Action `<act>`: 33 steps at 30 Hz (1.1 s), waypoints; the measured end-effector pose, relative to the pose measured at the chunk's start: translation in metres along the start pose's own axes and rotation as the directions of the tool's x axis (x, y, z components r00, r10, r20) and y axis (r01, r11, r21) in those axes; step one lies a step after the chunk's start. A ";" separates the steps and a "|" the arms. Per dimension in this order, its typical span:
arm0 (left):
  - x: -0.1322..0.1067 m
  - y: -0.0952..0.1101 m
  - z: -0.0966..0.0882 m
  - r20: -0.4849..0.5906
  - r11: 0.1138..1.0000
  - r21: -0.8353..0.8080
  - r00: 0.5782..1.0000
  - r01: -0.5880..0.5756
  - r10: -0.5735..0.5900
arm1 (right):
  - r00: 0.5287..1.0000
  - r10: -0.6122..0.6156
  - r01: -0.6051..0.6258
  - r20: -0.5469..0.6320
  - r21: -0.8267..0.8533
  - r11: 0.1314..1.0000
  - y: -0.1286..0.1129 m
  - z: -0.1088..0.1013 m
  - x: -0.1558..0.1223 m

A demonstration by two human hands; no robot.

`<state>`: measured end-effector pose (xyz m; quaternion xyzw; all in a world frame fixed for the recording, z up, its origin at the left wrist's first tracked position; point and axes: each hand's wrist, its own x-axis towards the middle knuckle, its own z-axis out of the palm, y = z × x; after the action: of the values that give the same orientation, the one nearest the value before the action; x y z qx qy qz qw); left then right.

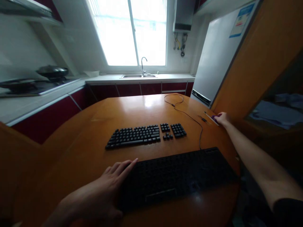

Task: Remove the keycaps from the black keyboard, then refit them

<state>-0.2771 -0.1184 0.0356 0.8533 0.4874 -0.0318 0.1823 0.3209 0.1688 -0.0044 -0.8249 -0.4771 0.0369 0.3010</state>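
A black keyboard base (pixel 180 176) with its keycaps off lies close to me at the front of the wooden table. My left hand (pixel 111 179) grips its left end, fingers over the top and thumb at the near side. Beyond it, the loose black keycaps (pixel 134 135) are laid out in keyboard order, with the number-pad keycaps (pixel 178 130) on the right. At the table's right edge my right hand (pixel 222 118) has its fingers closed on a small purple object (pixel 214 118), whose kind I cannot make out. Beside it lie a thin pale stick (pixel 209 117) and a small dark tool (pixel 204 119).
The keyboard's cable (pixel 189 116) runs back and loops on the far right of the round-edged wooden table (pixel 127 108). Behind stand a counter with a sink (pixel 132 76), a stove with pans (pixel 52 72) at left, and a fridge (pixel 215 56) at right.
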 end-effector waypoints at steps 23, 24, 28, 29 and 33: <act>0.007 -0.125 -0.035 -0.630 0.978 -0.099 0.749 0.183 -0.204 | 0.531 -0.842 0.814 -0.093 0.332 0.477 -0.213 0.021 -0.185; 0.007 -0.127 -0.028 -0.657 0.976 -0.113 0.723 0.187 -0.214 | 0.493 -0.866 0.825 -0.082 0.360 0.435 -0.224 0.023 -0.199; 0.009 -0.132 -0.010 -0.734 0.987 -0.104 0.660 0.122 -0.159 | 0.311 -0.950 0.844 -0.033 0.469 0.260 -0.266 0.037 -0.263; 0.010 -0.134 -0.008 -0.740 0.990 -0.090 0.658 0.109 -0.139 | 0.263 -0.964 0.843 -0.020 0.491 0.220 -0.275 0.042 -0.279; 0.015 -0.138 0.000 -0.736 0.992 -0.032 0.668 0.124 -0.108 | 0.084 -0.996 0.877 0.029 0.473 0.087 -0.303 0.064 -0.335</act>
<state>-0.3856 -0.0429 -0.0061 0.7631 0.5724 0.2975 -0.0404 -0.1144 0.0373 0.0286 -0.2210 -0.9275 0.0556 0.2964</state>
